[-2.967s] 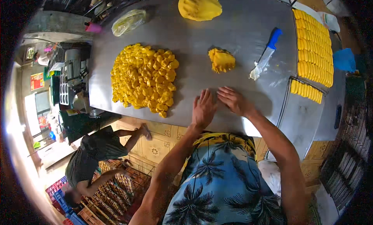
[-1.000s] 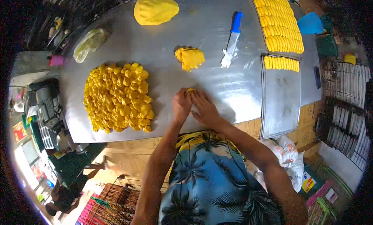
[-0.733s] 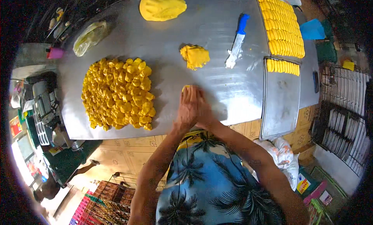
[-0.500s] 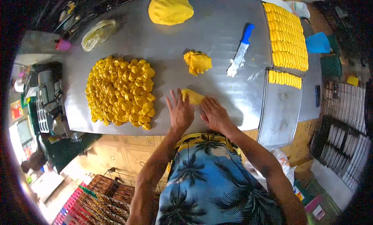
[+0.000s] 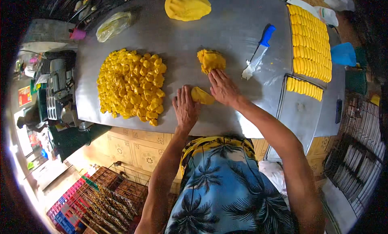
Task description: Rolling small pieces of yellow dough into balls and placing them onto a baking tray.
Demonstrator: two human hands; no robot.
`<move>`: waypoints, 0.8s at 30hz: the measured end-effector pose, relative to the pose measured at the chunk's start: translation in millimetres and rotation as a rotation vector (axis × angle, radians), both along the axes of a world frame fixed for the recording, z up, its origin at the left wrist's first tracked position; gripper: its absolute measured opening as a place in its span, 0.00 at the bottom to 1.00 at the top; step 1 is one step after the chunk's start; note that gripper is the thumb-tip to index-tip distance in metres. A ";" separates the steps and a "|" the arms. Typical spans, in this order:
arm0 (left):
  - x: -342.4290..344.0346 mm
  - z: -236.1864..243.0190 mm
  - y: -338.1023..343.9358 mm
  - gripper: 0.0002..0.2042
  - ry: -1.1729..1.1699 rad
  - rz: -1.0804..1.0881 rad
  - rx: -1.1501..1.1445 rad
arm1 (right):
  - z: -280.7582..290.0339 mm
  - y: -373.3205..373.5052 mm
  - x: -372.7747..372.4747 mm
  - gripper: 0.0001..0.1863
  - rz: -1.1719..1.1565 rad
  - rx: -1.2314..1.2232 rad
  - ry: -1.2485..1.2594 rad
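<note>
A small flattened piece of yellow dough (image 5: 202,95) lies on the metal table in front of me. My left hand (image 5: 186,110) rests palm down at its left edge, fingers stretched out. My right hand (image 5: 224,88) reaches past the dough's right side, fingers extended, with the fingertips at the near edge of a rough yellow-orange lump (image 5: 211,61); whether they grip any of it is hidden. To the left spreads a large cluster of small yellow dough balls (image 5: 131,86). A bigger smooth mound of yellow dough (image 5: 188,5) sits at the far side.
A blue-handled knife (image 5: 262,44) with a whitish smeared blade lies right of the lump. Trays of yellow finger-shaped dough rolls (image 5: 310,44) stand at the right, one tray (image 5: 297,116) mostly bare. A plastic bag (image 5: 114,27) lies far left. The table edge is near my waist.
My right hand has left the flattened dough and moved away from me to the lump. The left hand stays beside the dough. The whole view has shifted slightly.
</note>
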State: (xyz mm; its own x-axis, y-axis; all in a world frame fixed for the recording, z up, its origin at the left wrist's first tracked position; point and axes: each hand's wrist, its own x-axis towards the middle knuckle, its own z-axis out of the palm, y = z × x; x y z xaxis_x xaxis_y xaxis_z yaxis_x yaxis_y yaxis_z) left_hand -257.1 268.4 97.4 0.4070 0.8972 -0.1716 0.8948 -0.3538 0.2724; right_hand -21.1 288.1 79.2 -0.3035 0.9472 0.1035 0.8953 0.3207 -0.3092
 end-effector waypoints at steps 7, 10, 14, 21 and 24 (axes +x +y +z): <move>-11.2 -17.7 15.1 0.34 0.020 -0.080 0.065 | 14.6 -36.2 -40.8 0.28 0.075 -0.605 0.344; -14.8 -18.6 11.2 0.33 -0.005 -0.173 0.176 | 8.2 -66.3 -50.2 0.25 0.122 -0.181 0.145; -10.0 -10.0 8.2 0.33 -0.273 -0.488 -0.068 | 5.7 -100.8 -46.3 0.23 0.122 0.014 0.074; 36.1 -18.9 3.2 0.35 -0.071 -0.287 0.028 | 18.3 -129.4 -36.1 0.23 -0.006 -0.064 0.236; 47.8 -27.5 -0.3 0.35 -0.037 -0.235 0.122 | 22.2 -133.5 -21.0 0.21 -0.044 -0.114 0.330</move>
State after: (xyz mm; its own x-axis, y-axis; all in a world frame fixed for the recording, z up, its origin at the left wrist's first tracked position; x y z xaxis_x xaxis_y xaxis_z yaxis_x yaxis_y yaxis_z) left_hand -209.2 268.1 69.9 0.6103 0.7906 -0.0496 0.7746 -0.5826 0.2461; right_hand -42.0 154.6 101.4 -0.2302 0.9697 0.0817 0.7533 0.2307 -0.6158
